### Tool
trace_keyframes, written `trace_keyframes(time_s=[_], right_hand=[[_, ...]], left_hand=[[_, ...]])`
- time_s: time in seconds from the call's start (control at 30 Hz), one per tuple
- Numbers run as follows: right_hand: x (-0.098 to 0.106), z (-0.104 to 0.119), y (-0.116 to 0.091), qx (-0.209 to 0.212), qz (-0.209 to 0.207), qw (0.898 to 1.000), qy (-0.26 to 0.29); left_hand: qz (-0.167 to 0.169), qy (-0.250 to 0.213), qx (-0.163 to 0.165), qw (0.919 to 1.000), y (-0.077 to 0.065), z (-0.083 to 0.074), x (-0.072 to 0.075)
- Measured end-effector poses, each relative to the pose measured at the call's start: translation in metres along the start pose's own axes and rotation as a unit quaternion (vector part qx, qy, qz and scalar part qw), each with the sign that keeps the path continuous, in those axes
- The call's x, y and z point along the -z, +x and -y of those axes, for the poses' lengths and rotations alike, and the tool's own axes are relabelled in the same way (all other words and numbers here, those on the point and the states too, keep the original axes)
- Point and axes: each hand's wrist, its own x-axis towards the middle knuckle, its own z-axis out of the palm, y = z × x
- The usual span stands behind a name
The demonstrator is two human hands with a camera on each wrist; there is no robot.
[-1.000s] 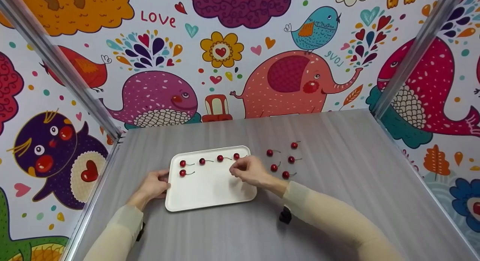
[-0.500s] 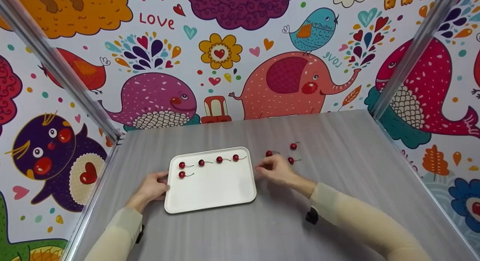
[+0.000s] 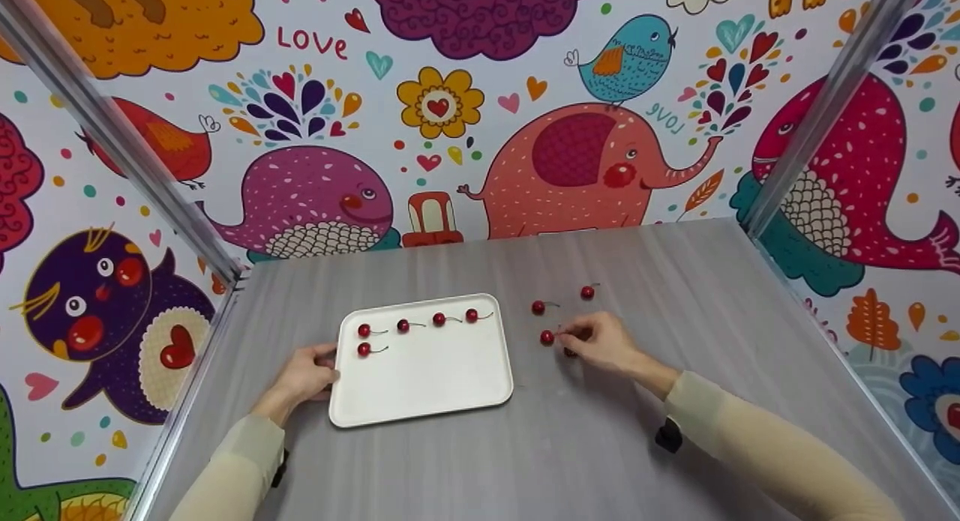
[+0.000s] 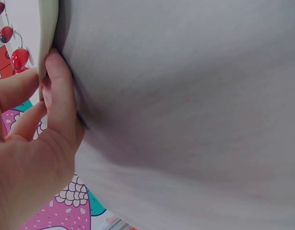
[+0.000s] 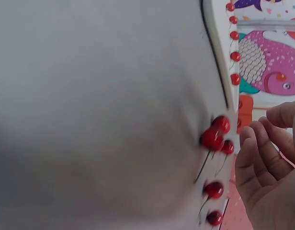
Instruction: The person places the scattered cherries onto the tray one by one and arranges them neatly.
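Observation:
A white rectangular tray (image 3: 431, 382) lies on the grey table, with several red cherries (image 3: 403, 326) along its far side and one below them at the left. My left hand (image 3: 301, 375) grips the tray's left edge, its digits on both sides of the rim in the left wrist view. To the right of the tray my right hand (image 3: 604, 345) hovers over loose cherries (image 3: 538, 307), fingers loosely bent. In the right wrist view nothing shows between its fingertips, and several loose cherries (image 5: 212, 139) sit beside it. From the head view the hand partly covers one cherry (image 3: 570, 351).
The grey table (image 3: 465, 468) reaches back to a wall (image 3: 517, 79) printed with cartoon animals. Metal posts (image 3: 825, 124) stand at its back corners. One loose cherry (image 3: 587, 291) lies farther back than the others, beyond the right hand.
My right hand has moved right, from above the tray to the loose cherries beside it. The left hand stays at the tray's edge, and the tray's cherries look unmoved.

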Motion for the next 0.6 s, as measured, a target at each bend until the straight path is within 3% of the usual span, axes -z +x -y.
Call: trace_keyframes(time_s=[0.13, 0.37, 0.6], right_hand=[[0.007, -0.014, -0.005, 0.012, -0.011, 0.999, -0.029], [0.018, -0.036, -0.015, 0.026, -0.014, 0.991, -0.127], [0.021, -0.047, -0.017, 0.064, 0.002, 0.989, -0.133]], left_hand=[[-0.001, 0.003, 0.0, 1.0, -0.001, 0.001, 0.0], [0.003, -0.01, -0.002, 0.9999, 0.001, 0.003, 0.0], [0.006, -0.022, -0.005, 0.9997, 0.003, 0.004, 0.0]])
